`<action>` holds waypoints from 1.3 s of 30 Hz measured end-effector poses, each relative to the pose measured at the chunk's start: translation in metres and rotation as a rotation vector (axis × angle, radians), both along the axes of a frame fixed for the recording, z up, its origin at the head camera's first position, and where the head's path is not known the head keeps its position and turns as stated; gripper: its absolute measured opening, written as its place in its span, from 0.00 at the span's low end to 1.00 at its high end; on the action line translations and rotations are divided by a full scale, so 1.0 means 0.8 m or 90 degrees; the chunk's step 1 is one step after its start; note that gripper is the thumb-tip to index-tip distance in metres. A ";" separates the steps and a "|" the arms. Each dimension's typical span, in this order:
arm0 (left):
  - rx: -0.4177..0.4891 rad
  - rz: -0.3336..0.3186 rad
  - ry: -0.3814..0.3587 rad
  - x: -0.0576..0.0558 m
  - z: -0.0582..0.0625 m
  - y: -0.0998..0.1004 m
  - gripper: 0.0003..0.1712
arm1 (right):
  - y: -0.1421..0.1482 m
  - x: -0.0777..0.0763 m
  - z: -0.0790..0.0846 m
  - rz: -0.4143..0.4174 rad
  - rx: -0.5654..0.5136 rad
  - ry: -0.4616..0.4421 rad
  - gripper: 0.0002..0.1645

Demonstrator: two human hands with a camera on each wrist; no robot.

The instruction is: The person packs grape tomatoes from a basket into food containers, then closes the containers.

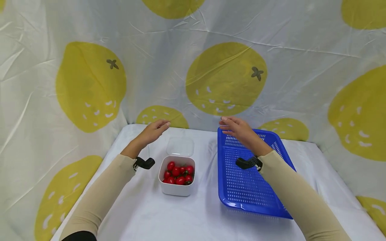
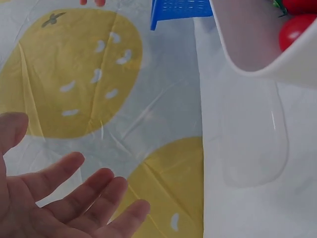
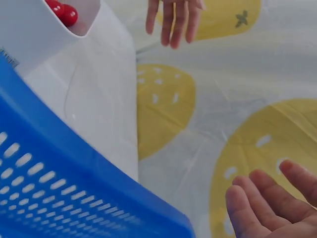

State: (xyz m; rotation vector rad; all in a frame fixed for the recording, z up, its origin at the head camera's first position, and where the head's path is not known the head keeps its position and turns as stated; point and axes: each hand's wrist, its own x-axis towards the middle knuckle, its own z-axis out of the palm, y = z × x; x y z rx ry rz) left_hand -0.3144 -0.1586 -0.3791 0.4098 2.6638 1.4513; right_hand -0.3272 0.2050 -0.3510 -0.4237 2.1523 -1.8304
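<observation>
Both hands are raised and hold nothing. In the head view the left hand (image 1: 153, 131) hovers behind and to the left of a white square container (image 1: 177, 190). Several small red tomatoes (image 1: 176, 171) with some green stems lie inside that container. A clear plastic lid (image 1: 180, 146) rests flat on the cloth just behind it. My right hand (image 1: 238, 130) is above the far left part of a blue perforated basket (image 1: 222, 174), apart from it. Its fingers point left, slightly bent. In the left wrist view the left fingers (image 2: 99, 183) spread loosely, with the container at upper right.
White cloth (image 1: 132, 207) covers the table. Behind and at the sides hangs a pale curtain (image 1: 156, 67) printed with yellow lemons. A dark wrist camera sits on each forearm; the right one hangs over the basket.
</observation>
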 end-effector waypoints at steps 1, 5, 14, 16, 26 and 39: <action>0.024 0.003 -0.022 -0.005 -0.002 0.000 0.33 | -0.007 -0.005 -0.003 0.000 0.003 -0.013 0.39; 0.112 0.020 -0.098 -0.018 -0.005 -0.001 0.34 | -0.031 -0.022 -0.016 0.015 0.004 -0.062 0.40; 0.196 0.050 -0.230 -0.047 -0.026 -0.011 0.44 | -0.074 -0.050 -0.046 0.001 0.029 -0.162 0.41; 0.211 0.051 -0.250 -0.050 -0.031 -0.013 0.45 | -0.081 -0.054 -0.053 -0.001 0.033 -0.175 0.42; 0.281 0.079 -0.351 -0.062 -0.058 -0.021 0.50 | -0.112 -0.069 -0.076 -0.010 0.060 -0.241 0.44; 0.256 0.088 -0.398 -0.053 -0.076 -0.030 0.52 | -0.140 -0.057 -0.092 -0.003 0.088 -0.306 0.48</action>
